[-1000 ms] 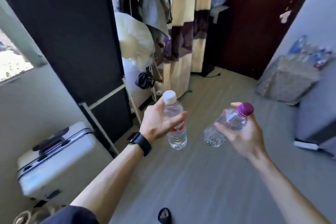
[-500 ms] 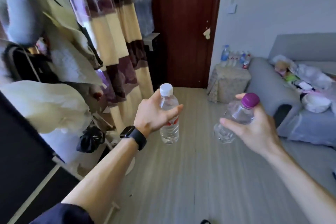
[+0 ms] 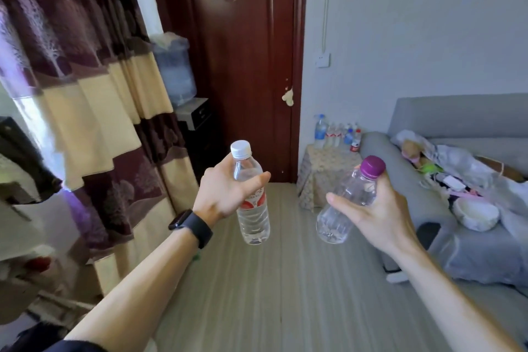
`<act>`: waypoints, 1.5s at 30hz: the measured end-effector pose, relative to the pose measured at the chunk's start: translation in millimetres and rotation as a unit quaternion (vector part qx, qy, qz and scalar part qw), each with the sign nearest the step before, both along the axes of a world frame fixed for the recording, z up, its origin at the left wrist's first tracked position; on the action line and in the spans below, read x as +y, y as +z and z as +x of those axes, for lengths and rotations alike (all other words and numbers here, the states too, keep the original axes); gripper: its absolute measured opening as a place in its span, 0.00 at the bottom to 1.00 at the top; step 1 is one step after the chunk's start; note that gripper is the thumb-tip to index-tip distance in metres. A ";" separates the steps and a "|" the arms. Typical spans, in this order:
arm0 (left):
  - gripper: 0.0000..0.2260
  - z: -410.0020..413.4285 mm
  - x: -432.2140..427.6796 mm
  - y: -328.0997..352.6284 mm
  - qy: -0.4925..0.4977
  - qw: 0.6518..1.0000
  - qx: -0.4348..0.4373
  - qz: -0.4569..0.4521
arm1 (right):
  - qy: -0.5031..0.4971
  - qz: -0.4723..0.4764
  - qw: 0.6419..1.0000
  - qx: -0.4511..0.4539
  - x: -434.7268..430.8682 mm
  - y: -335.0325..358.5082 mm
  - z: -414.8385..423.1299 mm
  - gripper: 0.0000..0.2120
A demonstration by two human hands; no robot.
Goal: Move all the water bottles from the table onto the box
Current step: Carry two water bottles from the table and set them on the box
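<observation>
My left hand (image 3: 225,194) grips a clear water bottle with a white cap and red label (image 3: 253,220), held upright in front of me. My right hand (image 3: 380,214) grips a clear bottle with a purple cap (image 3: 347,203), tilted with its cap up and to the right. Ahead by the wall stands a box draped in a patterned cloth (image 3: 323,177), with several water bottles (image 3: 337,134) standing on top of it. Both hands are well short of the box, over the floor.
A dark wooden door (image 3: 245,66) is straight ahead, striped curtains (image 3: 85,94) hang at the left beside a water dispenser (image 3: 177,74). A grey sofa (image 3: 457,128) piled with clutter fills the right. Striped floor (image 3: 285,280) lies between me and the box.
The view has swung right, from the suitcase and dark panel toward the door, box and sofa. The box now appears nearer and more central. Both hands still hold their bottles.
</observation>
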State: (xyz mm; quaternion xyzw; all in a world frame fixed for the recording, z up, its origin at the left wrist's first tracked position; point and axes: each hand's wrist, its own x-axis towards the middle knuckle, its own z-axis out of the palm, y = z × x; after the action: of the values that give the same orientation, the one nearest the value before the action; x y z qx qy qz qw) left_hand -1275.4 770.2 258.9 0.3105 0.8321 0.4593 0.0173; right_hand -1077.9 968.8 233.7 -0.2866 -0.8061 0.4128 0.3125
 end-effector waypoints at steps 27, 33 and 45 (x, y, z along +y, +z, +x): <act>0.20 -358.6 483.0 -124.1 -0.165 0.977 -0.090 -0.105 | -0.093 -0.052 0.987 -0.117 407.6 -118.7 -307.2 0.34; 0.23 -403.8 606.5 -156.0 -0.138 0.975 -0.113 -0.133 | -0.094 -0.090 0.983 -0.133 528.1 -146.2 -360.8 0.34; 0.18 -469.3 757.1 -243.7 -0.048 0.951 -0.260 -0.162 | -0.053 -0.159 0.968 -0.187 695.6 -191.4 -445.2 0.27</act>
State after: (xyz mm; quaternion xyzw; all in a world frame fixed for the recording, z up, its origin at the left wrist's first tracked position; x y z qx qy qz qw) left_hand -1744.7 1527.2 15.2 0.2128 0.8462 0.3820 0.3046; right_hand -1523.1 1664.5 42.3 -0.4471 -0.7580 0.4573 0.1282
